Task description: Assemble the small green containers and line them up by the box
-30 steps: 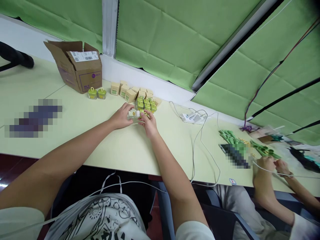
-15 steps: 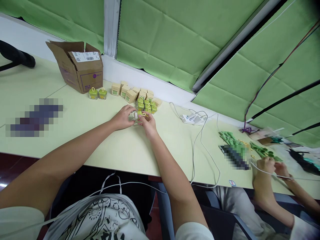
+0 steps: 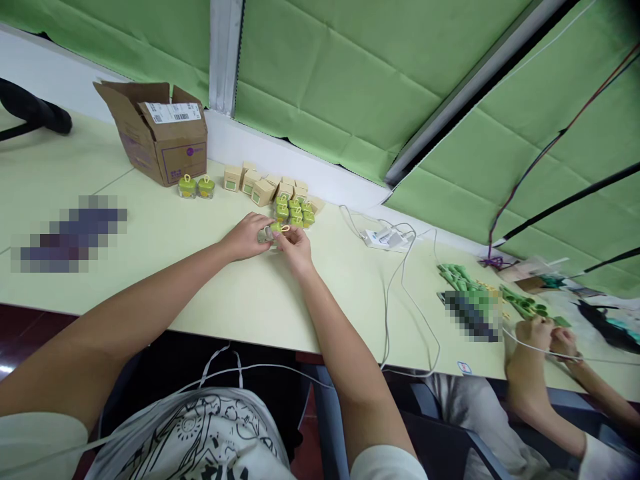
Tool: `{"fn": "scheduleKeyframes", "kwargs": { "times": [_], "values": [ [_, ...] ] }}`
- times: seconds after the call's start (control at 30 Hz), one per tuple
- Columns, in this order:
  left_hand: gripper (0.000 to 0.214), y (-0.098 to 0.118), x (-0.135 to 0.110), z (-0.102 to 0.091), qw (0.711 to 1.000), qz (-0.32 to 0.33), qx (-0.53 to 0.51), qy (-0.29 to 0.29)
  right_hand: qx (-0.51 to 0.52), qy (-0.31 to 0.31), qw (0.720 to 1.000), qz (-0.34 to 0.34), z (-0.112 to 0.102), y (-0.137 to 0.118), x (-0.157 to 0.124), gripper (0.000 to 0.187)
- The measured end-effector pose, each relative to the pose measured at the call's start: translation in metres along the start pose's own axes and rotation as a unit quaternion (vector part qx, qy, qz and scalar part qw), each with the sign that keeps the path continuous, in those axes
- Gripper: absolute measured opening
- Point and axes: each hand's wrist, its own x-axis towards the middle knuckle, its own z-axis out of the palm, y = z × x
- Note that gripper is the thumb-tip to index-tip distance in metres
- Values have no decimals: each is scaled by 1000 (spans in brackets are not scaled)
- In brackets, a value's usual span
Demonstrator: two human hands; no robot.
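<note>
Fingers are closed in on one small jar (image 3: 265, 235) from both sides: the left hand (image 3: 246, 239) is wrapped narrowly around its clear body, and the right hand (image 3: 296, 249) pinches close at the green lid (image 3: 276, 227), by its pale yellow loop (image 3: 285, 229). From where I stand the jar lies tipped on its side between the two hands, lid towards the right one; whether it touches the table (image 3: 240, 293) I can't tell.

Just beyond the fingertips, a cluster of green-lidded jars (image 3: 295, 212) stands packed together, loops up. Small tan boxes (image 3: 262, 192) sit right behind them, some turned at angles. Off to the left, two more jars (image 3: 187, 187) stand side by side in front of a cardboard carton (image 3: 183, 160), its flaps open and a white label (image 3: 173, 112) on one.

To the right, white cables trail from a power strip (image 3: 385, 239). Farther along, a co-worker's hands (image 3: 534, 333) are near some green pieces (image 3: 525, 303).
</note>
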Motion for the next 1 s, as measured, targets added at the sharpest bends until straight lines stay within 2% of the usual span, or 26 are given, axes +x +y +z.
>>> {"fn": "scheduleKeyframes", "kwargs": {
  "times": [0.23, 0.43, 0.67, 0.9, 1.0],
  "values": [
    [55, 1, 0, -1, 1000, -2, -6, 16, -51, -56, 997, -20, 0, 6, -2, 49],
    [55, 6, 1, -1, 999, -25, -17, 19, -22, -23, 999, -29, 0, 6, 1, 47],
    [55, 8, -1, 0, 1000, -2, -26, 18, -14, 10, 1000, -19, -2, 0, -1, 45],
    [54, 10, -4, 2, 999, -14, -42, 15, -31, -4, 1000, 2, -2, 1, 0, 45],
    [52, 11, -5, 3, 998, -6, -53, 19, -25, -30, 999, -2, 1, 3, -1, 40]
  ]
}}
